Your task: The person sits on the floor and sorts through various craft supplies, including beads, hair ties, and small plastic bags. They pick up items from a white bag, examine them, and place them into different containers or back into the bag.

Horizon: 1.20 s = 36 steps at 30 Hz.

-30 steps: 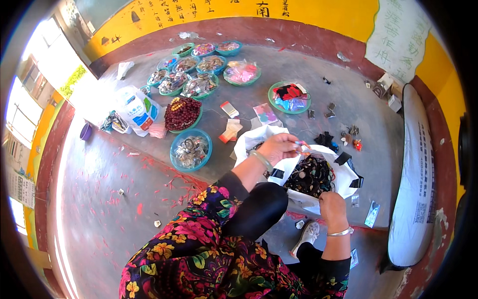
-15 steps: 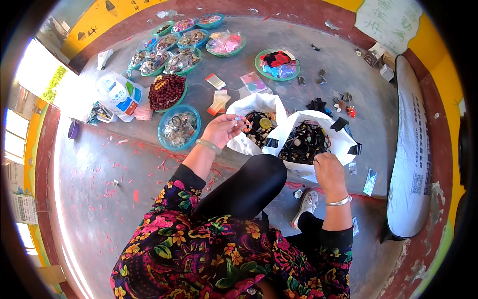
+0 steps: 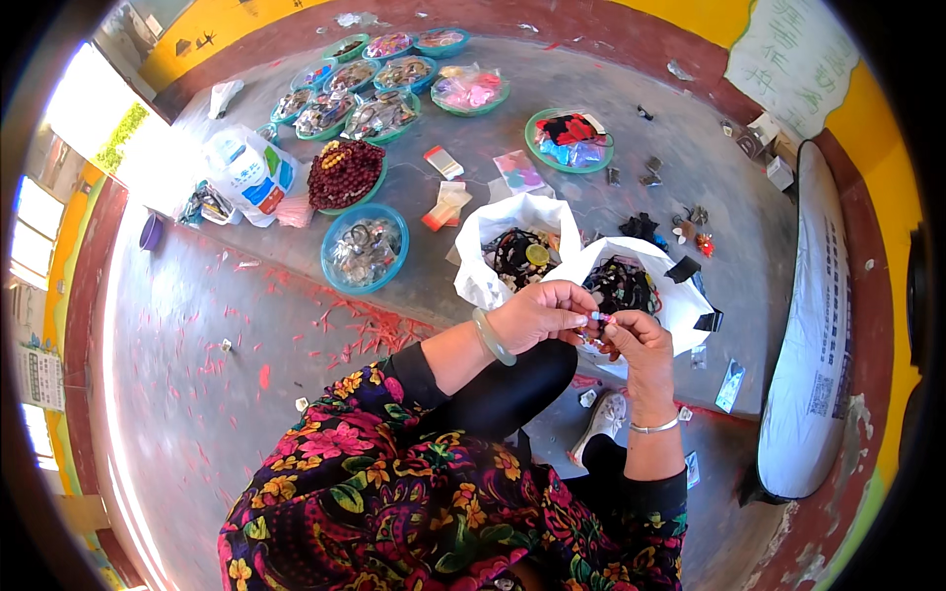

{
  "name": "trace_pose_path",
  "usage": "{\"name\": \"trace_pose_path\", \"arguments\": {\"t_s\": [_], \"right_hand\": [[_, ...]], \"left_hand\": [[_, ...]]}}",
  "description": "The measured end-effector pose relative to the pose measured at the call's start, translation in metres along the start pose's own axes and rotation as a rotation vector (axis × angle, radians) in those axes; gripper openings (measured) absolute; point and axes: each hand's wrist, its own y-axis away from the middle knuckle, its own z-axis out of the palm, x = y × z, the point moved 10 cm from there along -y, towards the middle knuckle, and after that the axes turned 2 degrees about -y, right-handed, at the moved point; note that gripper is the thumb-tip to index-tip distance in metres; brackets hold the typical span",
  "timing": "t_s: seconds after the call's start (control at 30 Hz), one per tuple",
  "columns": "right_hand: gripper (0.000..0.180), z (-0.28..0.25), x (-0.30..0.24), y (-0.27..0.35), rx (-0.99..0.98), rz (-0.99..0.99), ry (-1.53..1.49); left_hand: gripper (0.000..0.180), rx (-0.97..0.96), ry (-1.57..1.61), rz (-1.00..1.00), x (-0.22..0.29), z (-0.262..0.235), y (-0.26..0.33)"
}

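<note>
both the left hand (image 3: 537, 317) and right hand (image 3: 641, 350) have been brought together, fingertips narrowed, and the bead string (image 3: 600, 317), previously held left-handed, is now pinched by both at the near side of the right bag (image 3: 682, 313).

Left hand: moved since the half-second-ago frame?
Yes, rightward and toward the wearer. Judged against the blue basket, the left hand was close by its right side; now it is farther right and lower in the picture.

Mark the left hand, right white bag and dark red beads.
Left hand (image 3: 537, 315): head view, back of hand.
Right white bag (image 3: 680, 307): head view, its side.
Dark red beads (image 3: 345, 178): head view, middle of pile.
</note>
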Motion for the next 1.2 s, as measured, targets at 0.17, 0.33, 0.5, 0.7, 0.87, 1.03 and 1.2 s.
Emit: {"name": "trace_pose_path", "arguments": {"t_s": [0.17,0.33,0.5,0.7,0.87,1.03,1.2], "right_hand": [[0.01,-0.01,0.004,-0.005,0.051,0.047,-0.045],[0.013,-0.005,0.005,-0.009,0.063,0.108,-0.17],[0.017,-0.005,0.011,-0.018,0.066,0.124,-0.258],[0.017,0.007,0.015,-0.025,0.019,0.125,-0.253],[0.017,0.005,0.011,-0.02,0.057,0.103,-0.324],[0.017,0.022,0.019,-0.008,-0.11,0.271,-0.206],[0.019,0.037,0.015,0.003,-0.345,0.172,-0.128]], "left_hand": [[0.015,0.218,-0.034,0.07,0.015,-0.055,0.01],[0.015,0.544,-0.113,0.189,0.046,-0.15,0.044],[0.016,0.8,0.03,0.228,0.045,-0.212,0.079],[0.014,0.996,0.111,0.125,0.016,-0.276,0.107],[0.012,1.043,0.022,0.028,-0.007,-0.297,0.109],[0.014,1.033,0.011,-0.095,-0.051,-0.311,0.105],[0.022,0.927,-0.087,-0.165,-0.055,-0.288,0.08]]}}
